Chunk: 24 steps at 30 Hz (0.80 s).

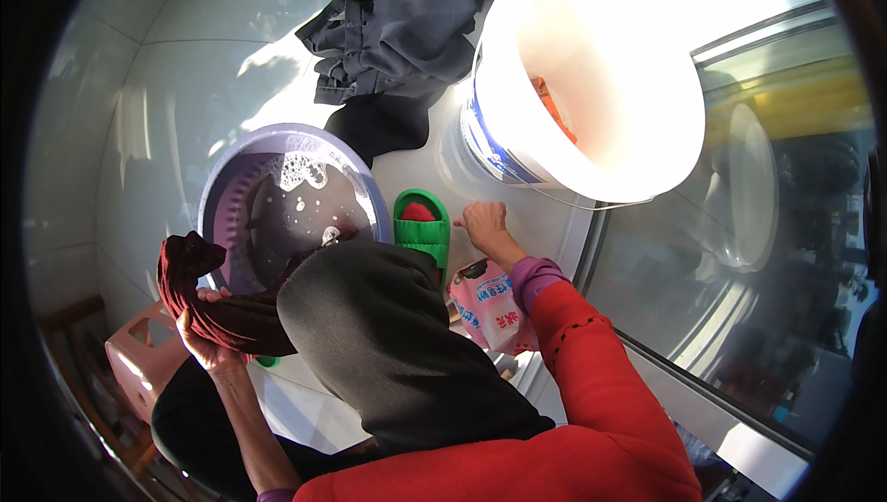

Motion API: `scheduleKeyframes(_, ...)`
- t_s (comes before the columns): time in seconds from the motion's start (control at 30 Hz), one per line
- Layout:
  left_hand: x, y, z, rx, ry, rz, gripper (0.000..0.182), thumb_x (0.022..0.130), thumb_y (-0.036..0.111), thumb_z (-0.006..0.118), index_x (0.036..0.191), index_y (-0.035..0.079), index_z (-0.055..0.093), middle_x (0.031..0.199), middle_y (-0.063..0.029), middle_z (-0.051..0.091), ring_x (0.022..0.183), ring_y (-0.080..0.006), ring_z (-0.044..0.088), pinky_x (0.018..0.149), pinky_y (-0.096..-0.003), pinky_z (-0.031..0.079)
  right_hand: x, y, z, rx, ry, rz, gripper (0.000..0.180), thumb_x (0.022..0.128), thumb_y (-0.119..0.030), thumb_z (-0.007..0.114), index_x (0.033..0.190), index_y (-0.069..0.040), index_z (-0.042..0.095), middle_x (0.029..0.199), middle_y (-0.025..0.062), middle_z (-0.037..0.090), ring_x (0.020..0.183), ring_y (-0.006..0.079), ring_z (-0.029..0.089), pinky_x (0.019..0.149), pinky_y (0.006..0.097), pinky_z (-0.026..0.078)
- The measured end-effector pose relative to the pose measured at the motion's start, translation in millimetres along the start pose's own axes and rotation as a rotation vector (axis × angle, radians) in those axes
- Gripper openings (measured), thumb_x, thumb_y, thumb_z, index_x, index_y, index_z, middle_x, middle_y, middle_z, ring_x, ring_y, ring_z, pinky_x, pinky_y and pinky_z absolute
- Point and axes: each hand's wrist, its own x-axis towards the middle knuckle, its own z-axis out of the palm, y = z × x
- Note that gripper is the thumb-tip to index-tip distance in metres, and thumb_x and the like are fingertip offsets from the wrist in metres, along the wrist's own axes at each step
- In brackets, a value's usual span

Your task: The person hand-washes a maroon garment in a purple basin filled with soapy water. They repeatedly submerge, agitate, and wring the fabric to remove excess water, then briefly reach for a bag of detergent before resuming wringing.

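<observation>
My left hand (208, 343) grips a dark red cloth garment (235, 325) near the left rim of a purple plastic basin (213, 190). One end of the garment flops up over the hand; the rest runs behind my knee towards the basin. Murky soapy water (305, 218) with white foam (299, 171) fills part of the basin. My right hand (485, 225) is curled into a fist, with nothing visible in it. It hovers between a green slipper (423, 233) on my foot and a large white plastic bucket (624, 169). Below its wrist stands a pink printed bag (488, 308).
Dark trousers (395, 45) lie crumpled on the tiled floor (194, 86) behind the basin. An orange packet (553, 110) is inside the bucket. A glass sliding door (693, 280) borders the right side. A pink plastic stool (142, 356) stands at the left.
</observation>
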Motion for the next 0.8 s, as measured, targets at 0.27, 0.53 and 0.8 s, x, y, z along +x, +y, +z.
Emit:
scheduleKeyframes(0.27,1,-2,4,-0.012,0.020,-0.021,0.035,0.085,0.015,0.061,0.113,-0.003,0.048,0.092,-0.0128,0.054,0.092,-0.0248,0.055,0.101,-0.0437,0.042,0,-3,8,0.032,-0.012,-0.024,0.020,0.080,-0.038,0.070,0.077,-0.019,0.074,0.076,0.0039,0.071,0.072,0.0237,0.069,0.070,0.0445,0.043)
scheduleKeyframes(0.53,2,-1,5,0.050,0.002,-0.019,0.037,0.085,0.016,0.061,0.115,-0.002,0.047,0.094,-0.0117,0.055,0.092,-0.0235,0.055,0.102,-0.0431,0.041,0,-10,18,-0.032,0.089,-0.119,0.010,0.077,-0.019,0.065,0.070,-0.023,0.071,0.073,0.0018,0.070,0.070,0.0216,0.069,0.066,0.0432,0.040)
scheduleKeyframes(0.8,1,-4,15,0.148,0.016,-0.030,0.037,0.085,0.017,0.063,0.112,-0.003,0.046,0.093,-0.0109,0.054,0.092,-0.0226,0.056,0.101,-0.0411,0.043,0,-5,24,-0.079,0.257,-0.353,0.013,0.076,-0.015,0.062,0.067,-0.023,0.068,0.066,0.0005,0.067,0.064,0.0198,0.067,0.063,0.0430,0.036)
